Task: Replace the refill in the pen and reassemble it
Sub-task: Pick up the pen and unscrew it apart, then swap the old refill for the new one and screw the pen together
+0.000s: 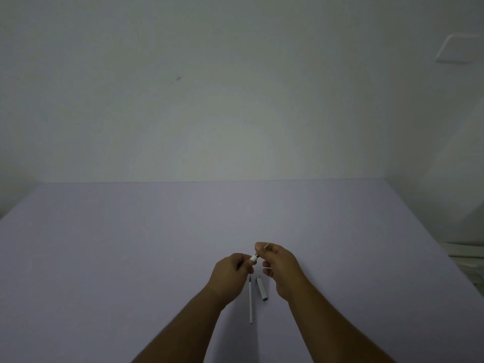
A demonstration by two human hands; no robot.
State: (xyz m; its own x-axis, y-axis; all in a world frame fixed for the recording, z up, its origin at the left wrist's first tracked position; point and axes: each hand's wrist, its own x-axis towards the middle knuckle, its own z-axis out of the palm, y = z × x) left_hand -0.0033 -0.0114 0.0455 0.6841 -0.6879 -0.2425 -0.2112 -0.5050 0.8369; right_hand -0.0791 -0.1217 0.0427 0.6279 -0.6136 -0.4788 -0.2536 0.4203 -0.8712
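Lavender covered the table where you worked, with a pale wall rising behind it. Your left hand was closed around a white pen barrel, only its short end showing past the fingers. Your right hand was pinched shut on a small metallic tip piece, held right at the barrel's open end; whether the two parts touched was too small to tell. Below your hands, a thin white refill lay on the table, running lengthwise towards you. Just beside it, to the right, lay the pen cap, slightly tilted and apart from the refill.
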